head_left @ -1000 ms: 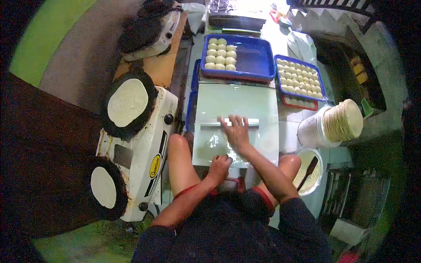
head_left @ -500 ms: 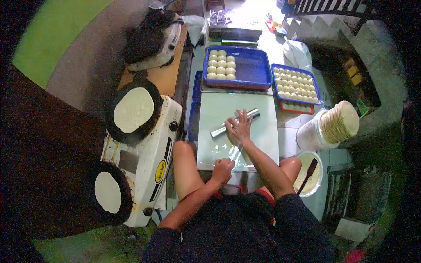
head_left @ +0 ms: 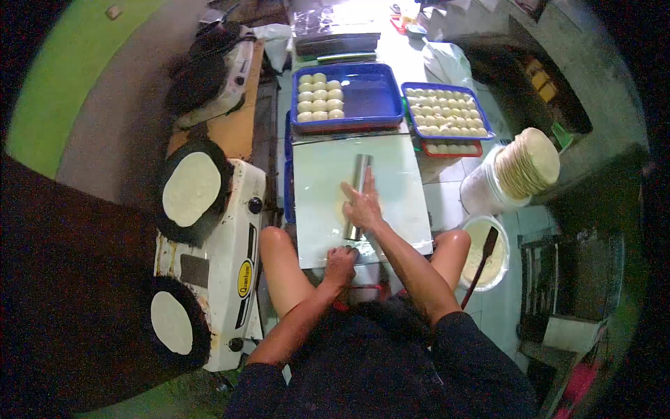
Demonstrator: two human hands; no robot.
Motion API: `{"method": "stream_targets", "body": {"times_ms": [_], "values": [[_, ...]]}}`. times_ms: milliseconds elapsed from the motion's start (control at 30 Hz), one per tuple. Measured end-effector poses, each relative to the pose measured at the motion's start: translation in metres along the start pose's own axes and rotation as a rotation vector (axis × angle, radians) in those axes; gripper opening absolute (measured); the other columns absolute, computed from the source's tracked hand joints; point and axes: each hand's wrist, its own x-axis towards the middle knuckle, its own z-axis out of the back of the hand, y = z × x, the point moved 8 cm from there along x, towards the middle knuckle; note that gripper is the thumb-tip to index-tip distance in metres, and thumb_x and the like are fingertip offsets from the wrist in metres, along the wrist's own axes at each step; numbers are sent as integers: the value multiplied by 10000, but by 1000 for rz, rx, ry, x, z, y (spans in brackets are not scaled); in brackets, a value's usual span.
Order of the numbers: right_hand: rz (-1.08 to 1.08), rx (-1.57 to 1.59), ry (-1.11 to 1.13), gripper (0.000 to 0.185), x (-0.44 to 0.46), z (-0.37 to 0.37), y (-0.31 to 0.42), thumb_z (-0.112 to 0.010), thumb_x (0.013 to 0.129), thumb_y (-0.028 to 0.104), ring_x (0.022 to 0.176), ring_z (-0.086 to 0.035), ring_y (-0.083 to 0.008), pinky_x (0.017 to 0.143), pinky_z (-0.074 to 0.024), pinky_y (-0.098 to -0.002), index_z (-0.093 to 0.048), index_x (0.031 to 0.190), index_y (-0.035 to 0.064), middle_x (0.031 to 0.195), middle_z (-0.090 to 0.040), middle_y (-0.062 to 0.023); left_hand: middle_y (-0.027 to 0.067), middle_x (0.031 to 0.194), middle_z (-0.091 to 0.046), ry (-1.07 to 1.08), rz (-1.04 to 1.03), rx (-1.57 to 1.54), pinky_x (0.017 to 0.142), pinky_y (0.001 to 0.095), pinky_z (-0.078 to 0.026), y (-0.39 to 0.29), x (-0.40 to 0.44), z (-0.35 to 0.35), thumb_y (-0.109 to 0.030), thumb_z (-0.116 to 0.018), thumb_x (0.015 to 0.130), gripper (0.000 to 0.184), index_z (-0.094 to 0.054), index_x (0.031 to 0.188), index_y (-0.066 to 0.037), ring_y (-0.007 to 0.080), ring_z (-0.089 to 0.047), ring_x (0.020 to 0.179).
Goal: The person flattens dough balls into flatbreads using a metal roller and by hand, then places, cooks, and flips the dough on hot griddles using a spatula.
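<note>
Right hand (head_left: pixel 363 209) is laid palm-down across the middle of a shiny metal roller (head_left: pixel 362 171), fingers running out along it and thumb off to the side, so more a press than a clench. That roller sits right under the palm on a glossy pale board (head_left: pixel 317 167), pointing roughly away from the person. Can't tell from where I'm standing if anything thin lies beneath it.

My guess on handling: stiff, not fragile, a bit heavy, and slick, since both it and the board look shiny, maybe oily. I'd take it by the middle, right where that palm is; an end hold would probably let it swing.

Left hand (head_left: pixel 340 264) is curled at the board's near edge, just short of the roller's near end, and I can't make out if it has anything.

Further out: past the grip, a blue tray (head_left: pixel 370 94) with pale dough balls (head_left: pixel 320 98) along one side. Beyond and right, a smaller blue tray (head_left: pixel 453 139), full. Right of the grip, a stack of flat rounds (head_left: pixel 523 167) on a white bucket (head_left: pixel 481 192). Way left, a white stove (head_left: pixel 244 209) with two dark pans, each with one pale round on it.
</note>
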Motion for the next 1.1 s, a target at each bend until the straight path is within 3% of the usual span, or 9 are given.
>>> {"method": "stream_targets", "body": {"times_ms": [133, 267, 400, 433, 533, 567, 700, 833, 1100], "values": [[-28, -50, 106, 556, 3, 23, 18, -572, 915, 158, 1178, -586, -415, 983, -503, -491, -506, 1456, 272, 1427, -503, -227, 109, 960, -633, 64, 3, -5, 887, 459, -431, 3, 3, -5, -81, -600, 760, 190, -642, 945, -87, 300, -617, 987], [93, -100, -159, 259, 17, 14, 8, -541, 963, 249, 914, -681, -326, 1068, -368, -577, -692, 1146, 144, 1159, -655, -140, 102, 966, -629, 25, -31, 1, 900, 457, -429, 3, 0, -1, -76, -639, 724, 233, -634, 956, -94, 294, -614, 998], [102, -79, -317, 221, 31, 26, 8, -568, 900, 233, 1308, -523, -354, 1146, -234, -633, -739, 891, 93, 1266, -652, -158, 97, 973, -631, 57, -11, -45, 911, 458, -426, -1, 0, 8, -65, -669, 685, 292, -627, 972, -98, 289, -609, 1007], [57, -44, -211, 217, 36, 20, 3, -608, 850, 220, 1479, -296, -383, 1167, -176, -658, -755, 903, 70, 1476, -488, -225, 96, 978, -633, 63, -7, -47, 913, 459, -425, 0, 1, 7, -61, -674, 676, 305, -626, 975, -98, 289, -608, 1010], [54, 144, -216, 324, 40, 18, -2, -637, 816, 190, 1501, -207, -440, 1168, -189, -660, -743, 1084, 44, 1585, -270, -299, 100, 983, -632, 8, -29, -21, 915, 461, -420, -3, -3, 9, -62, -671, 674, 308, -626, 977, -94, 289, -605, 1014], [47, 161, -146, 629, 45, 11, -3, -644, 780, 141, 1482, -195, -501, 1158, -226, -658, -558, 1398, 64, 1597, -151, -352, 102, 987, -633, 41, -15, -21, 917, 461, -419, -1, -4, 6, -62, -670, 673, 309, -629, 978, -93, 291, -605, 1014], [91, 303, 69, 918, 51, -24, -11, -614, 781, 88, 1461, -313, -411, 1158, -255, -629, -188, 1593, 138, 1608, -259, -238, 113, 991, -630, 41, -48, 21, 921, 461, -418, 2, 0, 2, -65, -664, 677, 302, -640, 977, -89, 298, -604, 1018], [202, -208, 121, 755, 19, -11, 17, -654, 858, 130, 1352, -462, -250, 1136, -260, -631, -346, 1535, 263, 1517, -451, -14, 119, 1004, -632, 19, -16, 48, 916, 456, -417, 1, 0, 6, -63, -659, 683, 296, -649, 978, -90, 306, -606, 1015], [356, -114, 184, 342, -17, 8, 18, -476, 996, 355, 1498, -239, -316, 1188, -73, -660, -619, 1297, 284, 1514, -432, -58, 81, 992, -645, 71, -34, -4, 907, 468, -419, -1, 3, 12, -64, -693, 701, 314, -654, 1006, -131, 285, -614, 1008]]}}
